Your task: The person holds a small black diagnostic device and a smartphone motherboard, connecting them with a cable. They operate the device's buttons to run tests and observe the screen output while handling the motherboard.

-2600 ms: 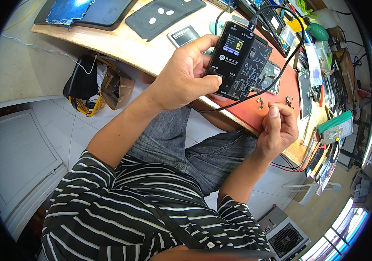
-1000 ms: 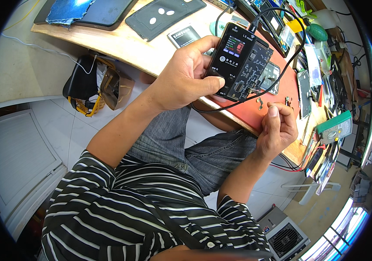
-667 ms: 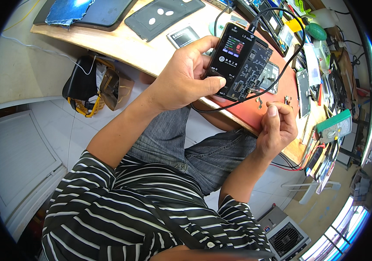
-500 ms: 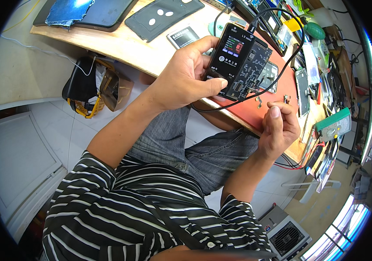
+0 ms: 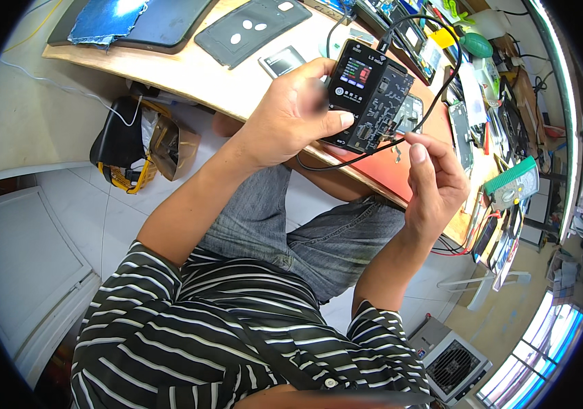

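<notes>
My left hand [image 5: 296, 109] is closed around the left side of a black handheld tester [image 5: 353, 85]. Its thumb lies across the tester's lower front, below a small lit screen. A dark circuit board [image 5: 381, 105] forms the right side of the tester. A black cable [image 5: 452, 76] plugs into the top end and loops round to the right and beneath. My right hand [image 5: 438, 174] is raised just right of the board, fingers curled. Its thumb and index fingertips are close together near the cable; anything between them is too small to make out.
Behind the tester, an opened phone [image 5: 411, 113] lies on a red mat [image 5: 400, 170]. A black phone back cover [image 5: 254, 31] and a battery [image 5: 282, 61] rest on the wooden table [image 5: 169, 66]. A green-edged meter [image 5: 515, 184] and phone parts crowd the right side.
My right hand has moved up and left, closer to the board, its index finger reaching further out. The tester and my left hand have shifted slightly left in view.
</notes>
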A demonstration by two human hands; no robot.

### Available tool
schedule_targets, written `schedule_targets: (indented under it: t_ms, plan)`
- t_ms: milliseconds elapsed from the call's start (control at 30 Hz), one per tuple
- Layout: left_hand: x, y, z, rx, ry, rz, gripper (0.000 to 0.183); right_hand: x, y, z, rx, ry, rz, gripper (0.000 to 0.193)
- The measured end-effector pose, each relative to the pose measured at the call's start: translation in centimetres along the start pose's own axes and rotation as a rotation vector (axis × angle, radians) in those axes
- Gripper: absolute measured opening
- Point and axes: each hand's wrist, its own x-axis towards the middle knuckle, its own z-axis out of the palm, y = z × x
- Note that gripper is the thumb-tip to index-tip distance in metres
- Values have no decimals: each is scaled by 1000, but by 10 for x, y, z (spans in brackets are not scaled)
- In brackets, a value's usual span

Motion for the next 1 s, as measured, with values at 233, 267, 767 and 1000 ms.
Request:
schedule_targets:
  t_ms: [233, 267, 767, 1000]
  plan:
    - [2, -2, 2, 61, -6, 58, 52, 20, -10, -1, -72, 229, -157, 15]
    - [2, -2, 2, 80, -3, 53, 52, 22, -12, -4, -34, 232, -143, 16]
    - [2, -2, 2, 88, 16, 18, 39, 23, -1, -2, 131, -79, 45, 42]
    - [2, -4, 3, 93, 33, 49, 40, 22, -3, 9, 209, -186, 153, 35]
